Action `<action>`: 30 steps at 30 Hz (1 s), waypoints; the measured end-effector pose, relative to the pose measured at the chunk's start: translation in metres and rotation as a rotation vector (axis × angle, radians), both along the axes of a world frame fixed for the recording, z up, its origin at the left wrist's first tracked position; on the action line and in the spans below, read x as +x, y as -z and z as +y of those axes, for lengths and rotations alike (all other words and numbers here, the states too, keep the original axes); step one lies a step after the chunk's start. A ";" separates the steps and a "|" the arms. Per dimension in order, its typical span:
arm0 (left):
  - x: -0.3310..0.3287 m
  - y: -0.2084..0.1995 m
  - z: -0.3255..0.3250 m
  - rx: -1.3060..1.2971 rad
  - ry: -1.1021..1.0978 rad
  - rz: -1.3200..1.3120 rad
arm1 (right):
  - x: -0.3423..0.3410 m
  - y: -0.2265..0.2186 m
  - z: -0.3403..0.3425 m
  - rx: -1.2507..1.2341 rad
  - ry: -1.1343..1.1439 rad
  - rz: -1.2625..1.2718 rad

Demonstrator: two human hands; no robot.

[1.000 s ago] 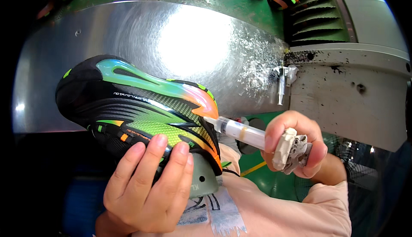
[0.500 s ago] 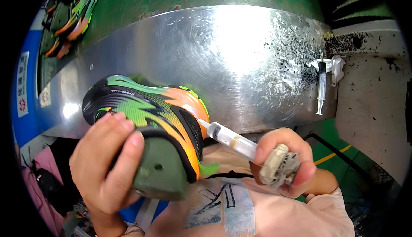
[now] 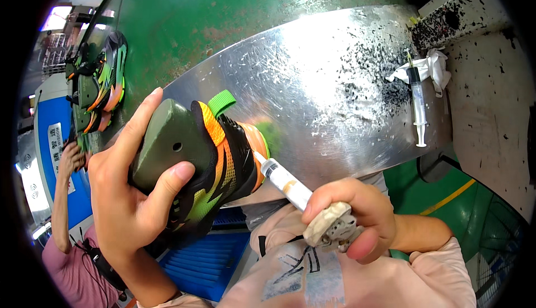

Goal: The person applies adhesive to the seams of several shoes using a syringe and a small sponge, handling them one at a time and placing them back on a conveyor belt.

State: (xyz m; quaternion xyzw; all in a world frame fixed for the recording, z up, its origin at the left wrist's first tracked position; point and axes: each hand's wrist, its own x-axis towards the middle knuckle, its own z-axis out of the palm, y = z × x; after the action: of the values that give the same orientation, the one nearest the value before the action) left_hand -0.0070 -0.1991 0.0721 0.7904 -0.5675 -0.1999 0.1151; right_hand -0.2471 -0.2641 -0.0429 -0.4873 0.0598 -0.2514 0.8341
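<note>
My left hand (image 3: 125,196) is closed round a dark green shoe last (image 3: 164,135) that sits inside a black, orange and green sneaker (image 3: 226,168). The sneaker is tilted, its green heel loop (image 3: 222,102) uppermost and its orange sole edge facing right. In my right hand (image 3: 371,213) is a clear syringe (image 3: 287,184), partly filled, with a lumpy off-white wad (image 3: 329,227) at its plunger end. The fine tip of the syringe meets, or nearly meets, the seam between the upper and the sole near the heel. My left fingers hide part of the last's far side.
A metal-topped bench (image 3: 229,73) lies beyond, speckled with dark residue on its right. On it, a second syringe (image 3: 417,104) rests against a crumpled white tissue (image 3: 435,73). Several similar sneakers (image 3: 111,73) stand on the green surface (image 3: 184,23) at left. Another person's hand (image 3: 71,158) is near them.
My left hand has turned the sneaker so its heel loop moved from lower right to the top. The syringe has shifted slightly left. A co-worker's arm now shows at left.
</note>
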 end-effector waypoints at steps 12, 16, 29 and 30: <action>0.003 -0.002 -0.002 0.035 -0.200 0.114 | 0.004 -0.002 -0.006 -0.236 0.033 0.020; 0.029 0.015 0.023 -0.248 -0.342 0.287 | -0.001 -0.003 -0.035 -0.735 0.264 0.142; 0.065 -0.007 0.054 -0.107 0.303 -0.525 | -0.088 -0.029 -0.090 -1.401 0.032 1.053; 0.081 0.002 0.056 -0.197 0.263 -0.220 | -0.087 -0.023 -0.092 -1.318 -0.025 1.027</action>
State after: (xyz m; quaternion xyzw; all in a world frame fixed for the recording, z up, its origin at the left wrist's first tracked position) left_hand 0.0740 -0.1432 0.0696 0.7112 -0.6920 -0.0692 0.1022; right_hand -0.3336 -0.3559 -0.0200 -0.9300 0.2679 0.0275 0.2500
